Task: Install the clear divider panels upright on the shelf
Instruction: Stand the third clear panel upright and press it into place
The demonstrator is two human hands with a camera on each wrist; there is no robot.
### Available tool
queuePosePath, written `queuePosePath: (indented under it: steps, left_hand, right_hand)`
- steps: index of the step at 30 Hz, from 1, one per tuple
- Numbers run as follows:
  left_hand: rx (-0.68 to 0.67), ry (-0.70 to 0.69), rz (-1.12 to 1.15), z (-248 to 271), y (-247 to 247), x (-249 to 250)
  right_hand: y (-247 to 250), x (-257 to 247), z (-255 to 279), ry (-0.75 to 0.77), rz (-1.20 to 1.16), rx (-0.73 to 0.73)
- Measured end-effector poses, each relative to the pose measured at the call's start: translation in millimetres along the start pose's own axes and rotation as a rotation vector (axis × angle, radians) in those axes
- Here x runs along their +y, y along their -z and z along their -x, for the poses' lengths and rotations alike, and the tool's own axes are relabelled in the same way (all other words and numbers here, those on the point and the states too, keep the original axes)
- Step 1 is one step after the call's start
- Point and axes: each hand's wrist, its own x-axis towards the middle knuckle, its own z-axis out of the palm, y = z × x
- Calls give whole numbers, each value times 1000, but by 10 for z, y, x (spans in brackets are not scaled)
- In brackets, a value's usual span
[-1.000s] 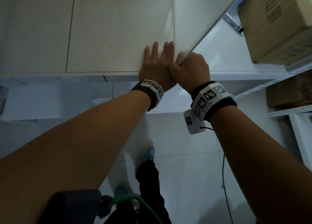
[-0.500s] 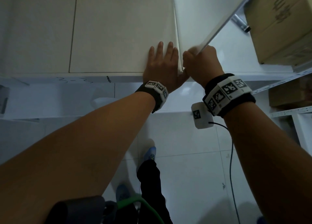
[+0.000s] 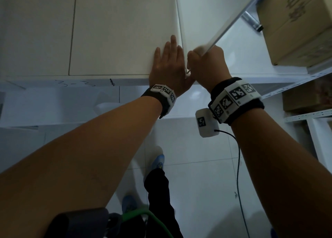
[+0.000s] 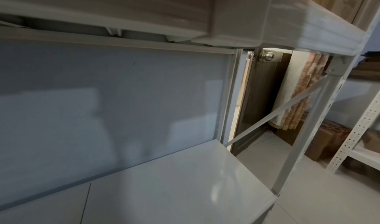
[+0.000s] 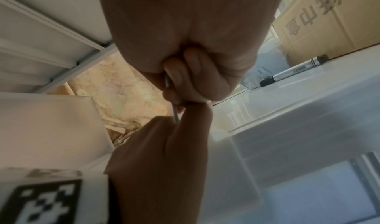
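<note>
The head camera looks steeply down onto the shelf's front edge. The left wrist camera sits below that edge; the right faces its own fingers closely, sharing the cardboard box.

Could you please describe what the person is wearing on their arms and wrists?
Both forearms are bare, without sleeves. Each wrist carries a black band faced with white blocks printed with black square-pattern markers. A white box bearing one marker hangs under the right wrist, trailing a thin dark cable.

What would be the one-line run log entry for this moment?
left hand: flat on shelf | right hand: grip on clear divider panel near corner | panel: tilted, not upright
</note>
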Motion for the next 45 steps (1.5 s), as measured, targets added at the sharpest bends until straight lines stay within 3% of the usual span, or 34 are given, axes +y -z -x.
queuePosePath:
  steps: [8, 17, 22, 26, 28, 31, 36, 45]
  left_hand:
    - [-34, 35, 2, -4, 9, 3]
    - [-4, -9, 6, 4, -57, -27]
    - [-53, -33, -7, -11, -37, -27]
    - [-44, -25, 13, -14, -34, -10]
    - [-8, -4, 27, -2, -39, -7]
    - [42, -7, 36, 19, -67, -12]
    - [59, -36, 67, 7, -83, -17]
    - [-16, -50, 65, 1, -64, -29]
  right_hand:
    - [-132, 37, -31, -34, 172, 38]
    - [-86, 132, -4, 67, 55, 47]
    - [-109, 94, 40, 32, 262, 73]
    - [-199, 98, 114, 188, 451, 149]
    - [-243, 139, 94, 162, 513, 157]
    - [-267, 207, 96, 144, 447, 200]
    - [-244, 214, 45, -23, 154, 207]
    - [-344, 188, -10, 34, 377, 129]
